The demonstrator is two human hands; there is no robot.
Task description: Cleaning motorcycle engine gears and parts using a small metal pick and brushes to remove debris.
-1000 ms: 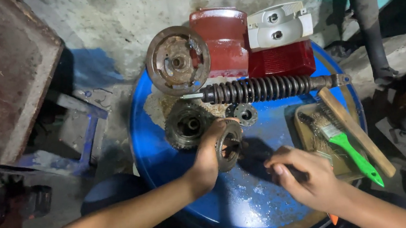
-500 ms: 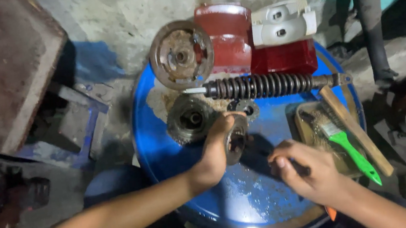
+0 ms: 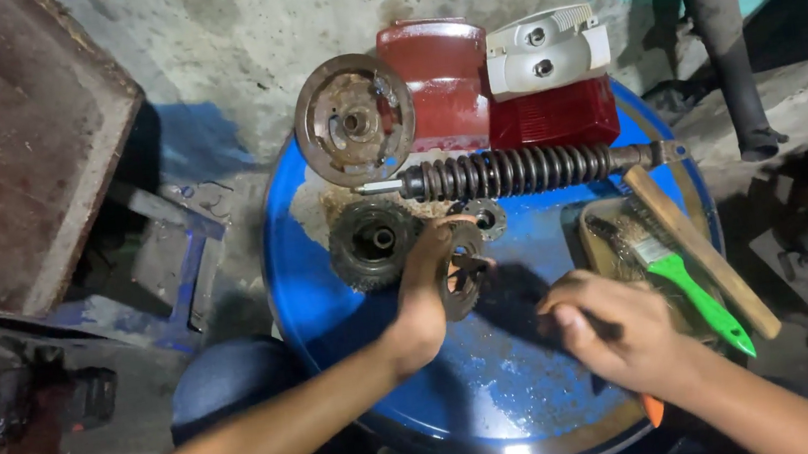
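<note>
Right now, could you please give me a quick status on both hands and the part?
Left hand gripping rusty round part on edge atop blue drum. Right hand closed around orange-handled tool. Shock absorber spring lies just behind.

Coil spring shock absorber (image 3: 518, 171), red tail-light lens (image 3: 552, 113), green-handled brush (image 3: 692, 283).
</note>
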